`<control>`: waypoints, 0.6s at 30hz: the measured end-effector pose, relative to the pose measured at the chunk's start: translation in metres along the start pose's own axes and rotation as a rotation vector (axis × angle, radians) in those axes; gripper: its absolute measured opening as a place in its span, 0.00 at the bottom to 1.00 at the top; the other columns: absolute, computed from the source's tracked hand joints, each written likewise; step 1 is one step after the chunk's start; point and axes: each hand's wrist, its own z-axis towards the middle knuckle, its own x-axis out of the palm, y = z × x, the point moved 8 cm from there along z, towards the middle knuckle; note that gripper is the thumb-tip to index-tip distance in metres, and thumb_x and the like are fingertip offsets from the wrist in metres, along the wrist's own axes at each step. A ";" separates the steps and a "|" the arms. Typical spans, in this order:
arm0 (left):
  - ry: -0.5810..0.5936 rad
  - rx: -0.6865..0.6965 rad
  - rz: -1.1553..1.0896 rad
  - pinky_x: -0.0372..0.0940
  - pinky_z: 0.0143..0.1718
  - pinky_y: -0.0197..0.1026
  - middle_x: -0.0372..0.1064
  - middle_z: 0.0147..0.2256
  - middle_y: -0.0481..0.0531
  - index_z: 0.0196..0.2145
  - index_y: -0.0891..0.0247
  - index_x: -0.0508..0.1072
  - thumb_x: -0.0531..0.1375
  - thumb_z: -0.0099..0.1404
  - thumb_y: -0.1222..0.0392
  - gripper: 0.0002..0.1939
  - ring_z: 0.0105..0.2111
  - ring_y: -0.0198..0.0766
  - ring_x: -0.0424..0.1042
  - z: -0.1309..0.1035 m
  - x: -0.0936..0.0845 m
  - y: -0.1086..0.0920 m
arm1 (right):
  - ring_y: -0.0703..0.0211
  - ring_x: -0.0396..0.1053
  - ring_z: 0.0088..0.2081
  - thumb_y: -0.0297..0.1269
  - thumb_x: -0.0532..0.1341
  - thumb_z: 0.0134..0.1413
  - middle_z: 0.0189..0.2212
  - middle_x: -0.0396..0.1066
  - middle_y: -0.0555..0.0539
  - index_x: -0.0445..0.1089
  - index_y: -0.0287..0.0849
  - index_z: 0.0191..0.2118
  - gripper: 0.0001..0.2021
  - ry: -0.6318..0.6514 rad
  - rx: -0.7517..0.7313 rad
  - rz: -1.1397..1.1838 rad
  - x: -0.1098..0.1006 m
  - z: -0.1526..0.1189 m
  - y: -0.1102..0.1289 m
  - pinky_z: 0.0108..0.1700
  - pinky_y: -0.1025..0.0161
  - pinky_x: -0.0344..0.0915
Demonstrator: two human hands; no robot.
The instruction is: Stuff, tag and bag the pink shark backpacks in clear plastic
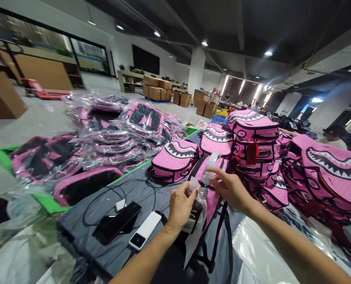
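In front of me lies a pink backpack [212,202] with black trim and straps, partly covered by my hands. My left hand [179,205] is closed, pinching a crumpled strip of translucent white wrapping film [196,232] that hangs down over the backpack. Close on its right, my right hand [230,187] has its fingers bent at the upper part of the same film, which sticks up past the index finger. Its thumb is hidden. A white power bank [145,230] and a black phone [119,223] lie left of my left hand.
Bagged pink backpacks [113,138] are heaped in a green-edged bin at left. More pink backpacks with shark-mouth prints [254,126] are stacked behind and to the right. A black cable [104,188] loops over the grey cloth [86,209]. Clear plastic bags [267,248] lie at right.
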 end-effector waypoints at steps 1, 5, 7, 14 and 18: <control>-0.009 -0.001 -0.025 0.59 0.29 0.36 0.68 0.23 0.45 0.26 0.61 0.70 0.59 0.60 0.49 0.13 0.24 0.34 0.64 0.000 0.001 0.001 | 0.64 0.73 0.28 0.41 0.52 0.71 0.37 0.76 0.46 0.68 0.44 0.56 0.15 -0.030 -0.157 -0.206 -0.007 -0.003 0.009 0.28 0.70 0.64; -0.038 -0.035 -0.139 0.60 0.28 0.35 0.67 0.23 0.43 0.30 0.61 0.72 0.61 0.59 0.48 0.13 0.23 0.33 0.64 -0.001 0.003 0.005 | 0.63 0.71 0.36 0.32 0.54 0.71 0.42 0.74 0.45 0.73 0.46 0.49 0.11 0.120 -0.575 -0.781 0.010 -0.014 0.021 0.30 0.68 0.59; -0.063 -0.043 -0.148 0.60 0.28 0.35 0.67 0.23 0.43 0.29 0.61 0.72 0.62 0.59 0.49 0.12 0.23 0.33 0.65 -0.001 0.002 0.007 | 0.63 0.70 0.37 0.31 0.56 0.70 0.41 0.73 0.47 0.72 0.47 0.51 0.11 0.150 -0.614 -0.883 0.017 -0.011 0.019 0.29 0.69 0.57; -0.236 0.296 0.185 0.63 0.37 0.40 0.70 0.27 0.46 0.30 0.61 0.74 0.59 0.67 0.59 0.08 0.29 0.36 0.68 -0.010 -0.009 -0.013 | 0.66 0.68 0.35 0.35 0.58 0.70 0.41 0.73 0.50 0.73 0.48 0.50 0.09 0.112 -0.618 -0.939 0.023 0.009 0.015 0.26 0.68 0.53; -0.295 0.708 0.443 0.63 0.42 0.44 0.71 0.29 0.48 0.37 0.62 0.75 0.55 0.69 0.68 0.09 0.32 0.38 0.70 -0.035 -0.003 -0.045 | 0.65 0.71 0.38 0.40 0.56 0.71 0.41 0.73 0.48 0.72 0.45 0.49 0.10 0.047 -0.664 -0.914 0.024 0.009 0.006 0.29 0.68 0.59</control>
